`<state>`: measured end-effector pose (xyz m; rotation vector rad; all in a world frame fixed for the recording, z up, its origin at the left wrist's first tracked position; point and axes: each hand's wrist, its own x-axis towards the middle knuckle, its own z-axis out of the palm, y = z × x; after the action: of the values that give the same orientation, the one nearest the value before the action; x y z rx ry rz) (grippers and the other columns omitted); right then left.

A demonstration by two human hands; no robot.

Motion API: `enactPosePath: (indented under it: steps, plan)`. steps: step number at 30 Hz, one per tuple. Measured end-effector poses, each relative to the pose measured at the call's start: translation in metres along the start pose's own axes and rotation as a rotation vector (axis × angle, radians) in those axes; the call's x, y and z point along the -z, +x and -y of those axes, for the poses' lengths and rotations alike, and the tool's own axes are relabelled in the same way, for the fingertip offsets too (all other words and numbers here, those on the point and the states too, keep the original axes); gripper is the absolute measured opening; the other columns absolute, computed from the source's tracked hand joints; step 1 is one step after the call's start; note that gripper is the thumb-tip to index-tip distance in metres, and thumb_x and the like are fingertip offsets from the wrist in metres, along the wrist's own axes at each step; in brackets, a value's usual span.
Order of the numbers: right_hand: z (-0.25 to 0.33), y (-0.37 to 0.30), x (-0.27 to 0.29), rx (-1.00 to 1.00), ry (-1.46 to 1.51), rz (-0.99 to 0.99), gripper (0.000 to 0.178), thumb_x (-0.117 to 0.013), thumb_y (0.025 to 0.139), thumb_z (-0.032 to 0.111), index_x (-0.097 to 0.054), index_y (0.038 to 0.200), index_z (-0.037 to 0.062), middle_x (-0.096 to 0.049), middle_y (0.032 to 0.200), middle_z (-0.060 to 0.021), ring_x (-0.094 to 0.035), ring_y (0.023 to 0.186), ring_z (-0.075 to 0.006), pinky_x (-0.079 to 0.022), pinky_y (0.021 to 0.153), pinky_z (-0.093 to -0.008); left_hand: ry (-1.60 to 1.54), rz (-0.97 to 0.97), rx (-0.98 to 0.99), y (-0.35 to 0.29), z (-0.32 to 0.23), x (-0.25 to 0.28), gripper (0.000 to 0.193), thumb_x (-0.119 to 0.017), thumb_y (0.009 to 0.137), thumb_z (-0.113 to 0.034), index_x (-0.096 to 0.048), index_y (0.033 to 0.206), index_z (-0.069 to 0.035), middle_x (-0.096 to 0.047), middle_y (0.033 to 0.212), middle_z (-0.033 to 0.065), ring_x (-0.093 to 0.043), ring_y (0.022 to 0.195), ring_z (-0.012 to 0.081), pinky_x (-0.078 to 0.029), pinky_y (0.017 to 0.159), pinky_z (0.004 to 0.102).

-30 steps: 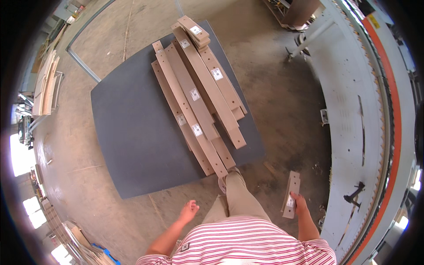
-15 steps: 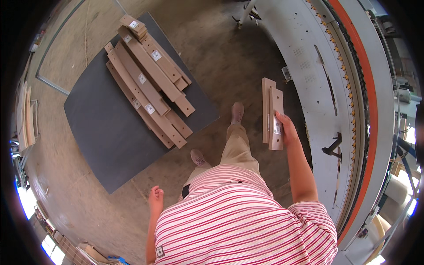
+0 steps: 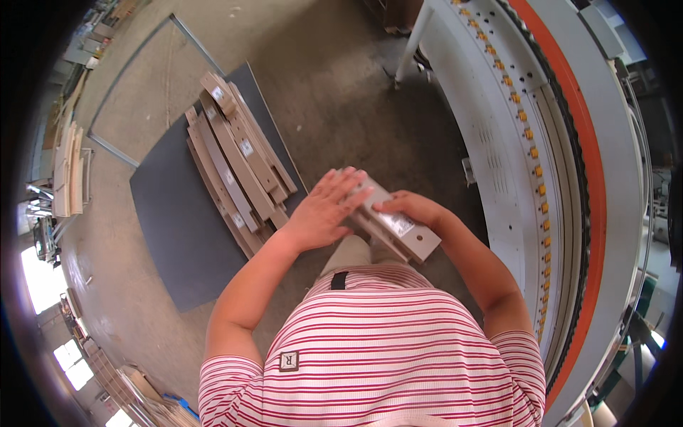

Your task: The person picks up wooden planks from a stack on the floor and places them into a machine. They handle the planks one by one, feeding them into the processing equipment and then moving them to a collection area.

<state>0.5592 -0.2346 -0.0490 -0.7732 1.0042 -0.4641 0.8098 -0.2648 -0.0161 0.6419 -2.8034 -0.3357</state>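
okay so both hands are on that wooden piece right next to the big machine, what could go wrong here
The left hand lies flat on the wooden piece rather than wrapped around it, so only the right hand seems to grip; it might slip onto the concrete floor. The machine stands close on the right, so a swing of the piece could knock its edge.

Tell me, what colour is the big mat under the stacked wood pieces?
Dark grey mat, seen from the head view.
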Motion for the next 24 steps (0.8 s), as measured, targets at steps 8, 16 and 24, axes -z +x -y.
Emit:
enactPosePath:
  steps: [8, 16, 24]
  plan:
    - [0.085, 0.011, 0.048, 0.272, 0.583, 0.747, 0.053, -0.041, 0.103, 0.044, -0.052, 0.132, 0.001, -0.066, 0.111, -0.0141, -0.065, 0.101, -0.0276, -0.053, 0.09, -0.0412, -0.481, -0.049, 0.206, 0.08, 0.054, 0.038, 0.075, -0.074, 0.064, -0.01, -0.05, 0.135, -0.007, -0.06, 0.118, 0.0133, -0.059, 0.11, 0.0284, -0.046, 0.097, 0.0378]
    - [0.19, 0.085, 0.0, 0.798, -0.462, -0.426, 0.087, -0.076, 0.084, 0.034, -0.026, 0.147, -0.0001, -0.045, 0.135, -0.0183, -0.048, 0.125, -0.0283, -0.034, 0.11, -0.0385, -1.325, -0.309, 0.539, 0.137, 0.137, 0.052, 0.053, -0.074, 0.083, -0.021, -0.053, 0.128, -0.002, -0.061, 0.116, 0.0064, -0.058, 0.107, 0.018, -0.047, 0.094, 0.0354]
    - [0.33, 0.174, 0.068, 0.845, 0.856, 0.377, 0.065, -0.058, 0.085, 0.033, -0.043, 0.14, 0.0019, -0.056, 0.134, -0.0187, -0.054, 0.124, -0.0306, -0.038, 0.108, -0.0522, -1.231, -0.261, 0.23, 0.21, 0.26, 0.16, 0.071, -0.065, 0.087, -0.057, -0.047, 0.128, -0.002, -0.059, 0.108, 0.0072, -0.059, 0.103, 0.0173, -0.048, 0.092, 0.0355]
